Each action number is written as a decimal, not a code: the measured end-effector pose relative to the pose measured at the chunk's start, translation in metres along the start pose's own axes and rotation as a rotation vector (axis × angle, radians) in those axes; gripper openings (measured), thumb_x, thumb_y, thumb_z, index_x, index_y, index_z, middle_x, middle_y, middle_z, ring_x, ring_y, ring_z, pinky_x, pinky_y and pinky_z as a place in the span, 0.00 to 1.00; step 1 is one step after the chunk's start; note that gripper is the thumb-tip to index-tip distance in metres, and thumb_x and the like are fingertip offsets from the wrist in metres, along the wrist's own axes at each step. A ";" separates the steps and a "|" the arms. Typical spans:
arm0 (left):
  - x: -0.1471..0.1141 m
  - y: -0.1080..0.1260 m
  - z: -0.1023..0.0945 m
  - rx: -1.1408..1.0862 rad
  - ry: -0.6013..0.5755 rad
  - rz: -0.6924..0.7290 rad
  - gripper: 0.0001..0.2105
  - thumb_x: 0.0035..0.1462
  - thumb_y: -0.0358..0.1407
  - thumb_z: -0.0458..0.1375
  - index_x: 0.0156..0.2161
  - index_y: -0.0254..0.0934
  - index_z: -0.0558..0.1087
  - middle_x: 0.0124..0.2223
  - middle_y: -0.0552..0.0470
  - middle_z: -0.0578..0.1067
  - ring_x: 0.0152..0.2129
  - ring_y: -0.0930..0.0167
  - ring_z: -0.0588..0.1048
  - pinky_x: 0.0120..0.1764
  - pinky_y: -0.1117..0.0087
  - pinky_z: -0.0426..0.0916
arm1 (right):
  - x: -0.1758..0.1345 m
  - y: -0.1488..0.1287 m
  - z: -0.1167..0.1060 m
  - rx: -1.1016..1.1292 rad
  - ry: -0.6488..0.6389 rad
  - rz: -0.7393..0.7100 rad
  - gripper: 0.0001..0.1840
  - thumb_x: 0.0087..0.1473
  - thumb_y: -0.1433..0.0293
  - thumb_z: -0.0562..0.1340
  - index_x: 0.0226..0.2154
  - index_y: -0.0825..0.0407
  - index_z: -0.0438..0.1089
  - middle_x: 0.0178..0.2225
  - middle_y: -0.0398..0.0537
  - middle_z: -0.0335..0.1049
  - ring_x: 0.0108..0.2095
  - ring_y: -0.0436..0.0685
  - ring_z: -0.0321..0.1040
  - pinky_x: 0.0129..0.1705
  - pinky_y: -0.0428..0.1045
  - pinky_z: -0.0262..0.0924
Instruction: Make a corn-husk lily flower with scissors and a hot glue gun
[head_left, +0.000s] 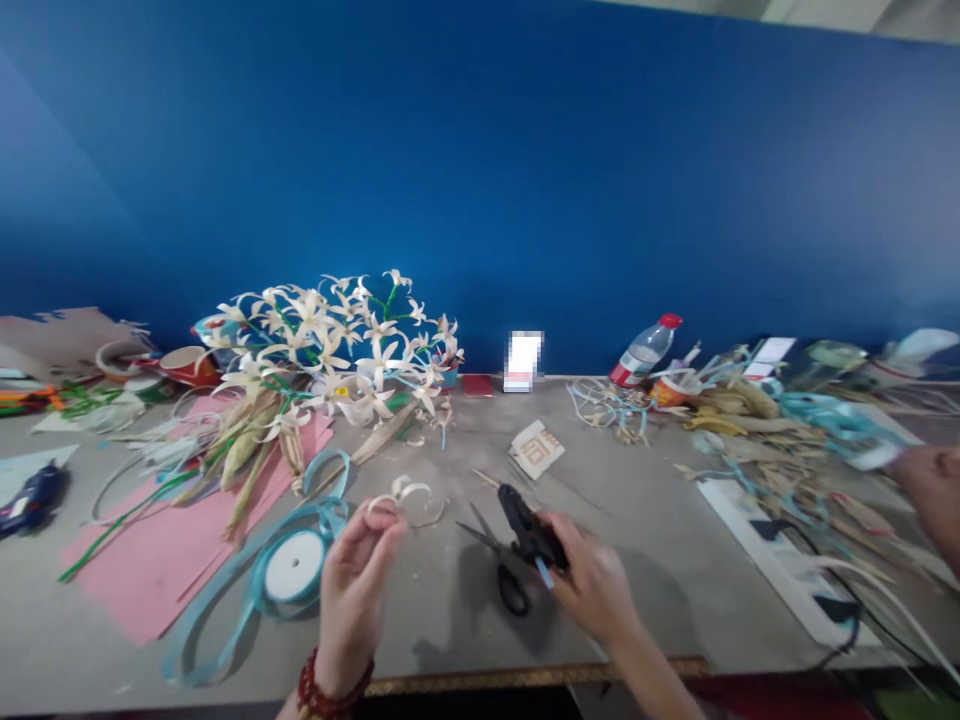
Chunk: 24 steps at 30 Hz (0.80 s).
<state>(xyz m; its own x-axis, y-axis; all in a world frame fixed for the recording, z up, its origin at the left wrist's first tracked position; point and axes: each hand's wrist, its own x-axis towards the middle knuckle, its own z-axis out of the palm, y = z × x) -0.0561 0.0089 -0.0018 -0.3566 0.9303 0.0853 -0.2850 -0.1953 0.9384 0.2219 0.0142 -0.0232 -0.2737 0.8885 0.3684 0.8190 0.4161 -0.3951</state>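
My left hand [364,570], a red beaded bracelet at its wrist, pinches a small white craft flower [405,488] with curled petals between thumb and fingertips. Wrapped round the grip of a black glue gun [529,530] is my right hand [592,580]. The gun points away and to the left; a pale blue stick shows near its rear. Beneath and beside it lie black-handled scissors [499,565], their blades apart. Left of my left hand rests a spool of light blue ribbon [296,565], some of it loosely unwound. A folded printed paper [537,450] lies beyond the gun.
White flowers on green stems [337,335] stand at the back left. Pink paper sheets [142,570] and dried husks [240,450] lie below them. A bottle [646,350] leans at the back. On the right are a power strip [780,570], a husk pile [772,440] and another person's hand [934,490].
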 end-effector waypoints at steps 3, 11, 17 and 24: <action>0.005 -0.001 -0.011 -0.017 0.070 -0.035 0.09 0.49 0.39 0.69 0.31 0.38 0.74 0.37 0.52 0.74 0.39 0.68 0.72 0.44 0.71 0.68 | 0.001 0.038 0.000 -0.207 -0.087 0.178 0.17 0.50 0.73 0.59 0.45 0.49 0.65 0.37 0.50 0.79 0.35 0.61 0.78 0.33 0.49 0.66; -0.002 -0.001 -0.018 -0.027 0.068 -0.043 0.09 0.50 0.39 0.69 0.31 0.37 0.74 0.35 0.54 0.72 0.36 0.71 0.69 0.43 0.73 0.66 | 0.026 0.096 -0.008 -0.283 -0.161 0.160 0.17 0.51 0.69 0.58 0.45 0.52 0.69 0.42 0.57 0.77 0.43 0.66 0.75 0.42 0.55 0.66; 0.000 0.005 -0.035 -0.023 0.118 0.002 0.09 0.51 0.39 0.68 0.31 0.38 0.74 0.35 0.54 0.71 0.37 0.72 0.69 0.42 0.75 0.64 | 0.044 0.075 -0.032 -0.331 -0.092 0.106 0.13 0.54 0.68 0.58 0.41 0.49 0.72 0.42 0.55 0.74 0.41 0.64 0.73 0.41 0.55 0.65; 0.002 0.001 -0.034 0.051 0.102 -0.036 0.11 0.51 0.42 0.68 0.32 0.37 0.73 0.34 0.52 0.72 0.36 0.70 0.70 0.41 0.71 0.65 | 0.150 -0.027 0.007 0.001 -0.243 -0.092 0.09 0.64 0.68 0.56 0.38 0.51 0.72 0.38 0.46 0.75 0.39 0.54 0.72 0.42 0.48 0.63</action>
<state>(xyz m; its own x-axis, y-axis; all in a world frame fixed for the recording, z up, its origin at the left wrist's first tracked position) -0.0874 0.0003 -0.0124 -0.4366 0.8995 0.0194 -0.2541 -0.1440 0.9564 0.1554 0.1372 0.0371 -0.4599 0.8674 0.1901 0.7845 0.4971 -0.3706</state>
